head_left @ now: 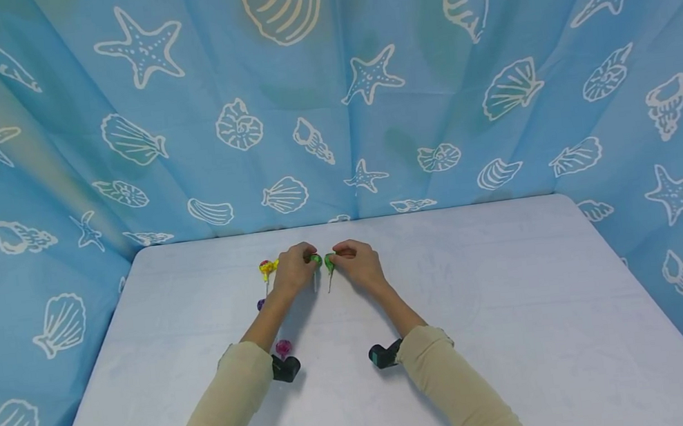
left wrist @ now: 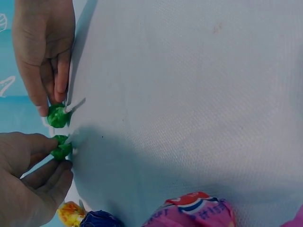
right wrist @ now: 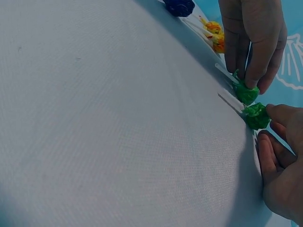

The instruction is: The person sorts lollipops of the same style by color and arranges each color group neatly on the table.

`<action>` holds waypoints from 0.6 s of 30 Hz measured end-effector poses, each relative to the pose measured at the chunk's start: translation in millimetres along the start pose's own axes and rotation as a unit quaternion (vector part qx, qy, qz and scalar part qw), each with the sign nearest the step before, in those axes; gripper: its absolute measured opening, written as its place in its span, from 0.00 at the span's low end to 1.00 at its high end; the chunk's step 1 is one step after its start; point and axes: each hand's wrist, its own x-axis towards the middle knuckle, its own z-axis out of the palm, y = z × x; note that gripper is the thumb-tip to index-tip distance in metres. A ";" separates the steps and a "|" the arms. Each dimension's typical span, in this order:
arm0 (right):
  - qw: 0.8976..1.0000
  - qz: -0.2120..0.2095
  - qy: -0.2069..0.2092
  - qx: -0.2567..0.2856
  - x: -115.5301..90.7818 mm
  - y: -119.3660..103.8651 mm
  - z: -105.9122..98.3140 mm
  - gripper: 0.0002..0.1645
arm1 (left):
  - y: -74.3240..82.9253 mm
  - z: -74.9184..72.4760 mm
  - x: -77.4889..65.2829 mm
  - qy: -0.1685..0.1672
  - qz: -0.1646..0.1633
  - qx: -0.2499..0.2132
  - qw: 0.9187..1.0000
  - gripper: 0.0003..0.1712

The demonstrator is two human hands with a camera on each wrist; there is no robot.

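Observation:
Near the far edge of the table, my left hand (head_left: 293, 271) pinches a green-wrapped lollipop (left wrist: 61, 147) by its round head, its white stick pointing toward me. Just to the right, my right hand (head_left: 359, 264) has its thumb and fingers at the head of a second green lollipop (right wrist: 256, 116), whose stick also points toward me. The two green heads are side by side with a small gap in the head view. Left of my left hand lie yellow lollipops (head_left: 266, 268), partly behind the hand.
A dark blue-purple lollipop (head_left: 260, 305) lies partly behind my left forearm. Closer to me is a pink lollipop (head_left: 283, 347), beside the black wrist camera (head_left: 285, 368). The white table (head_left: 514, 306) ends at a blue curtain (head_left: 317, 104) with shell prints.

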 end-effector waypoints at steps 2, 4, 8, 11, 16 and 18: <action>1.000 0.000 0.000 -0.002 0.1 0.6 0.0 0.14 | -0.3 -0.2 0.1 -0.001 0.000 -0.002 1.000 0.13; 1.000 -0.001 -0.001 0.000 0.0 0.8 -0.3 0.14 | -0.6 -0.4 0.3 -0.001 0.002 -0.002 1.000 0.13; 1.000 0.001 -0.003 0.010 -0.5 0.9 -0.6 0.15 | -0.8 -1.5 -0.1 -0.001 0.002 -0.004 1.000 0.14; 1.000 0.010 -0.003 0.015 -0.7 1.7 -0.9 0.16 | 0.8 -4.4 -1.5 0.002 -0.003 -0.016 1.000 0.15; 1.000 0.015 0.012 0.016 -1.9 5.1 -1.2 0.15 | 4.7 -14.9 -5.9 0.022 0.024 -0.044 0.999 0.17; 1.000 0.014 0.023 0.014 -3.8 5.8 -2.1 0.14 | 5.7 -20.7 -8.1 0.032 0.048 -0.043 0.997 0.17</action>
